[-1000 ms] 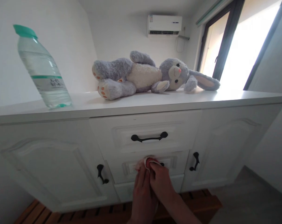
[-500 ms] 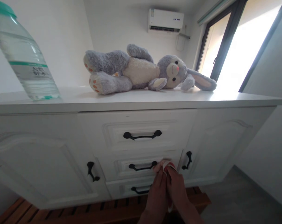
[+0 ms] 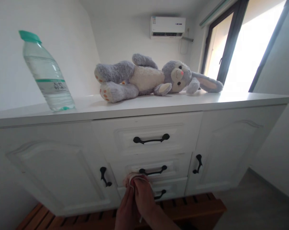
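Watching the head feed from my station, I see both bare hands low in the frame, with the left hand and the right hand close together and touching. They are clenched around a bunched pale cloth, which sits at the top of the grip, with its crumpled edge showing above the curled fingers. A thin pale strip hangs below the right hand, though I cannot tell whether it belongs to the cloth.

The cloth lies at the lower edge of the second drawer, just left of and below that drawer's black handle. I cannot tell from this angle whether it touches the white cabinet. The third drawer's black handle is to the right of the hands, and the left door's black handle is farther left. The top drawer's black handle is above them.

On the cabinet top, a clear water bottle with a green cap stands at the left of the view. A grey-and-cream plush rabbit lies on its side near the middle. Below the cabinet runs a slatted wooden step.
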Demonstrator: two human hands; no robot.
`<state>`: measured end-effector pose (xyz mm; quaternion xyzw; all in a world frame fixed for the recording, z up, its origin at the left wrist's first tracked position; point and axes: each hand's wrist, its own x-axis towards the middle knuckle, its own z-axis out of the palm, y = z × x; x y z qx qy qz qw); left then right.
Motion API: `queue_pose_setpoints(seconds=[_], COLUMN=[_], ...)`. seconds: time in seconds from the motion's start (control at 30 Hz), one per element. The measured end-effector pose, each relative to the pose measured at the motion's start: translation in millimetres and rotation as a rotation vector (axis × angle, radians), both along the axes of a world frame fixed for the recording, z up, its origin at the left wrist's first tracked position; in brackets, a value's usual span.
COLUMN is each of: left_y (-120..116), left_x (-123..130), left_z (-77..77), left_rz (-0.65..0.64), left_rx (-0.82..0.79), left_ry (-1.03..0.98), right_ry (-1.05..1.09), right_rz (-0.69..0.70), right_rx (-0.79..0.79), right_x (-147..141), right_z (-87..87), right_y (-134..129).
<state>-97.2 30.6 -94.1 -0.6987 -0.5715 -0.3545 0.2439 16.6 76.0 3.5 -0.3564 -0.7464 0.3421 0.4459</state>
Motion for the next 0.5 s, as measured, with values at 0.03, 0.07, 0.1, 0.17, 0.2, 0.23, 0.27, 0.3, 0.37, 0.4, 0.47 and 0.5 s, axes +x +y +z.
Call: queue_pose_setpoints(seconds=[0.03,0.07,0.1,0.17,0.2,0.23,0.27,0.3,0.37,0.4,0.47,0.5], left_y=[-1,0,1,9,13,18,22,25,26,24,13,5], left_x=[-7,-10,-11,-2,6,16,27,40,65,78,99,108], left_z=[8.2,18.0,29.1,53.7,66.2,78.4,89.6,99.3,111.5,112.9,104.6,95.3], left_rz=[0.032,0.057,0.068,0.044,0.011,-0.032,-0.081,-0.137,-0.260,-0.319,-0.389,-0.406], left_rx=[0.043,0.087,0.125,0.181,0.193,0.195,0.175,0.143,0.030,-0.032,-0.131,-0.160], left_ry=[0.002,-0.003,-0.011,-0.036,-0.052,-0.067,-0.088,-0.108,-0.154,-0.194,-0.361,-0.493], right_ry=[0.016,0.011,-0.002,-0.020,-0.013,0.002,0.021,0.040,0.088,0.133,0.269,0.327], right_rz=[0.006,-0.007,-0.032,-0.096,-0.122,-0.143,-0.167,-0.196,-0.269,-0.302,-0.383,-0.443], right_rx=[0.015,0.025,0.028,0.012,-0.002,-0.022,-0.047,-0.080,-0.172,-0.238,-0.372,-0.418], right_x=[-8,-14,-17,-12,-6,4,16,31,67,87,127,146], right_z=[5.3,11.0,16.9,28.4,33.4,37.5,40.6,42.7,43.9,43.3,41.5,40.7], right_y=[-1,-2,-2,-1,0,1,2,3,2,1,-4,-6])
